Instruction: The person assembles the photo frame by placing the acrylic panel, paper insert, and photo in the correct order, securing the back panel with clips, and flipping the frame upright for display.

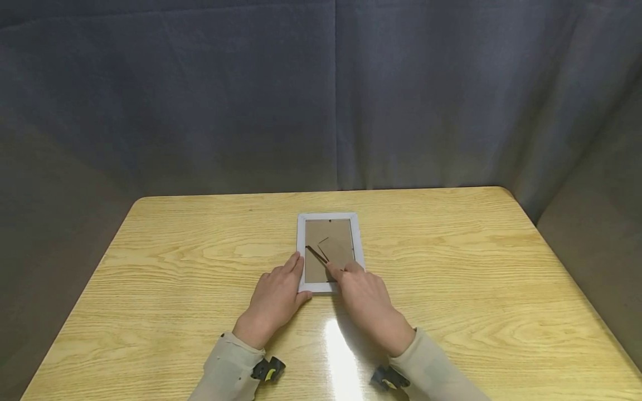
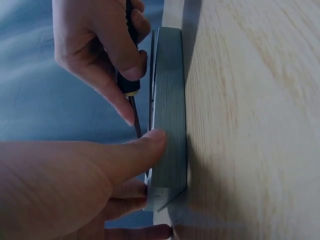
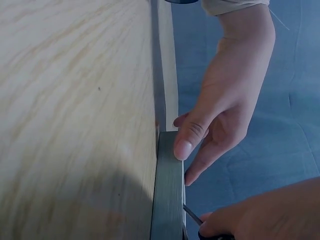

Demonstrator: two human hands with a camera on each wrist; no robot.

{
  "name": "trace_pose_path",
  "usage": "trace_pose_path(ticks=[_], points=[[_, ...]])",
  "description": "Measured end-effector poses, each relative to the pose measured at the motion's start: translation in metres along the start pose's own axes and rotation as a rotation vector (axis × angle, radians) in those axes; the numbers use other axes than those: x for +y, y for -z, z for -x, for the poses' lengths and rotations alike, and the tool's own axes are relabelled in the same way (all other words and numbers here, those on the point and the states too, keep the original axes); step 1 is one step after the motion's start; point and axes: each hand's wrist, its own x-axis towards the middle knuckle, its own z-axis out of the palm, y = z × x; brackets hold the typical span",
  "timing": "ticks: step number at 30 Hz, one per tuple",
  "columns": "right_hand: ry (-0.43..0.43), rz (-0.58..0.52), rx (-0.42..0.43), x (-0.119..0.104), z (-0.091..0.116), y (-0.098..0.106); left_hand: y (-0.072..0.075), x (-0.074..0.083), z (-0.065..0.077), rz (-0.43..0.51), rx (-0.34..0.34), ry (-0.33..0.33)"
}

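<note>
- Picture frame (image 1: 301,233) lies back up, mid-worktop (image 1: 200,250), just ahead of both hands.
- Left hand (image 1: 277,295): grip spread around near-left corner; brace firmly.
- Right hand (image 1: 368,298): grip closed around screwdriver (image 1: 316,254); hold shaft low, tip at left inner edge; light pressure should spare backing board (image 1: 341,231).

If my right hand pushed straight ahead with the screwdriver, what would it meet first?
Probably the left inner edge of the picture frame, where the screwdriver points; whether they touch is unclear.
</note>
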Motion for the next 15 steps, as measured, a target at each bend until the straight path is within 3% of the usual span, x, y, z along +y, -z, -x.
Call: trace_pose_path(ticks=[5, 15], points=[[-0.011, -0.012, -0.018, -0.0001, -0.0003, 0.0013, -0.0003, -0.0002, -0.0002, -0.001, 0.002, -0.002], [-0.049, -0.187, -0.046, 0.0098, -0.0030, 0.0034, -0.0009, -0.0011, -0.0006, -0.001, 0.014, -0.012]])
